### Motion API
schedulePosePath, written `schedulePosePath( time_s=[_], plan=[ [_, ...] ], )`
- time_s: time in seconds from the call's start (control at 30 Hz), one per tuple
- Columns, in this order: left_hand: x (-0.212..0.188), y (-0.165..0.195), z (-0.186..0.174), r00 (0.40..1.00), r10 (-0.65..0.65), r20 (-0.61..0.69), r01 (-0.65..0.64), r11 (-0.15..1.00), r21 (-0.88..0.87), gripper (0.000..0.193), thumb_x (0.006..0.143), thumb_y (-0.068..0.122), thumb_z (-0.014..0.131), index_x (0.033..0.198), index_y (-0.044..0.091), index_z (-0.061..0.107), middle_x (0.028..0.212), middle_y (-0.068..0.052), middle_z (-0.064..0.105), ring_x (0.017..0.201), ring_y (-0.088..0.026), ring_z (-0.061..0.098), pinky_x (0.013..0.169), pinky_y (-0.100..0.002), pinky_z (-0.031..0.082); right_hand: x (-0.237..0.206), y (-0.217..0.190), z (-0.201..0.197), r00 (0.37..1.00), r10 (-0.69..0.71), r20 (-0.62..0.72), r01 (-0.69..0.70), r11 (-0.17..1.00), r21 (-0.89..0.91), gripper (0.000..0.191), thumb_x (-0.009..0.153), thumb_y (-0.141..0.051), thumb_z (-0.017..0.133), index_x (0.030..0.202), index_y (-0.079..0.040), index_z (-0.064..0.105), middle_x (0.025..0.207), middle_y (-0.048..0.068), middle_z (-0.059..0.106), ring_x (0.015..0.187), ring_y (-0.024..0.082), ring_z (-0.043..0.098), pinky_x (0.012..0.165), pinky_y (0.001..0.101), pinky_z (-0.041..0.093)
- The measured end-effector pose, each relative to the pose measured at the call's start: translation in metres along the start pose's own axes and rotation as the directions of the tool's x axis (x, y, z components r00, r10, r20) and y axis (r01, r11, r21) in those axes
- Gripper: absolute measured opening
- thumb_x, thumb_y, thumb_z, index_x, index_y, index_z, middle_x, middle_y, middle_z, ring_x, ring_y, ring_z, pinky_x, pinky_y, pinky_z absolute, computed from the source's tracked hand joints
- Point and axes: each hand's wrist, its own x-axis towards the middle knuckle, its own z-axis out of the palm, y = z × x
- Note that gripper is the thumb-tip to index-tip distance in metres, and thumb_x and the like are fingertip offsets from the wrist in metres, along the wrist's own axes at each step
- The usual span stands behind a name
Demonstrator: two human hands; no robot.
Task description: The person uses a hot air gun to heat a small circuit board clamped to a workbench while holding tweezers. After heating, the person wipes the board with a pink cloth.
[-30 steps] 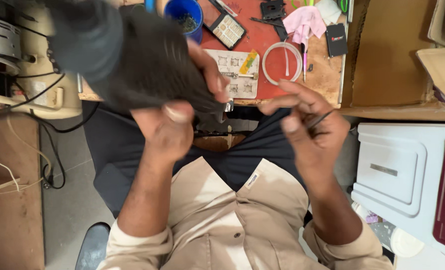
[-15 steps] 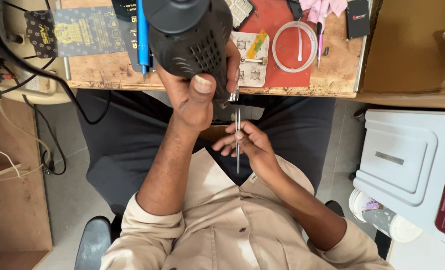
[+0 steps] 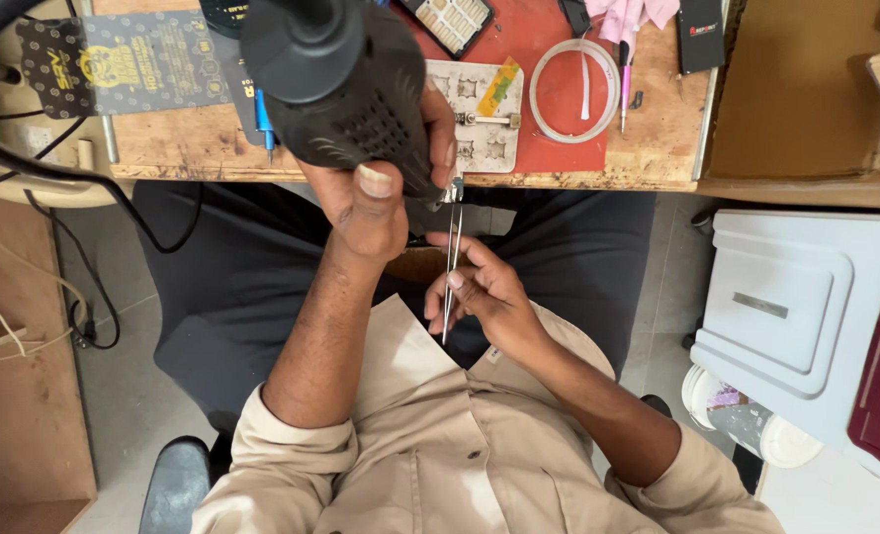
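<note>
Black plastic hot-air gun [image 3: 336,84], bulky and rounded with a grid of vent holes, is gripped in the person's left hand [image 3: 376,193], fingers wrapped around its body and the thumb pressed flat against its near side. It is held just above the near edge of a worn wooden workbench [image 3: 648,163], with a black cord trailing off to the left of the bench. The right hand [image 3: 484,292] sits nearer the body than the bench edge, over the lap, fingers pinched closed on thin silver metal tweezers [image 3: 452,257]. The tweezers point up toward the bench and their tips hold a small metal part [image 3: 453,190] right beside the gun. On the bench, just beyond the gun, lies a red mat [image 3: 549,35] with a pale grey moulded tray [image 3: 475,114] and a clear ring of tubing [image 3: 578,89]. To the right of the bench stands a white plastic case [image 3: 796,307].
</note>
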Motion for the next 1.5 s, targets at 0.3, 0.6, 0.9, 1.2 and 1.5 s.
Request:
schedulePosePath(
  time_s=[0.3,0.6,0.9,1.2,1.5],
  plan=[
    [0.008,0.001,-0.004,0.998,0.057,-0.03,-0.055,0.997,0.05,0.063,0.1,0.06,0.063,0.113,-0.001,0.053,0.077,-0.013,0.06,0.056,-0.014,0.06,0.048,-0.027,0.054,0.002,0.015,-0.006,0.998,-0.038,-0.053,0.034,0.997,-0.075,0.029,0.108,-0.018,0.057,0.124,0.004,0.065,0.093,0.011,0.077,0.075,0.015,0.073,0.06,0.0241,0.054],
    [0.007,-0.003,-0.003,0.996,0.075,-0.056,-0.071,0.995,0.077,0.065,0.101,0.059,0.063,0.118,-0.003,0.054,0.078,-0.014,0.06,0.056,-0.016,0.061,0.05,-0.029,0.054,0.001,0.015,-0.005,0.99,0.031,-0.136,-0.041,0.997,-0.072,0.025,0.103,-0.015,0.06,0.115,0.004,0.072,0.084,0.007,0.071,0.072,0.016,0.075,0.055,0.0244,0.057],
    [0.004,-0.009,-0.004,0.996,0.07,-0.062,-0.067,0.996,0.054,0.065,0.102,0.057,0.065,0.121,-0.003,0.054,0.075,-0.016,0.061,0.056,-0.016,0.061,0.05,-0.029,0.054,0.002,0.015,-0.008,0.988,0.022,-0.152,-0.041,0.991,-0.126,0.028,0.101,-0.019,0.066,0.115,0.003,0.075,0.081,0.006,0.074,0.069,0.011,0.07,0.057,0.0229,0.056],
    [0.004,-0.011,-0.009,0.995,0.085,-0.052,-0.082,0.995,0.061,0.064,0.103,0.056,0.063,0.127,-0.002,0.05,0.077,-0.017,0.061,0.058,-0.017,0.06,0.052,-0.03,0.052,0.0,0.011,-0.013,0.985,0.036,-0.17,-0.054,0.993,-0.106,0.03,0.101,-0.024,0.065,0.108,0.003,0.077,0.078,0.007,0.074,0.066,0.013,0.072,0.052,0.023,0.053],
    [0.002,-0.015,-0.009,0.996,0.075,-0.056,-0.072,0.995,0.067,0.064,0.104,0.057,0.062,0.128,-0.001,0.049,0.078,-0.017,0.06,0.058,-0.017,0.06,0.053,-0.029,0.053,0.001,0.009,-0.015,0.985,-0.018,-0.174,-0.011,0.986,-0.164,0.029,0.103,-0.023,0.063,0.108,0.002,0.078,0.083,0.005,0.075,0.076,0.01,0.07,0.059,0.0226,0.052]
  ],
)
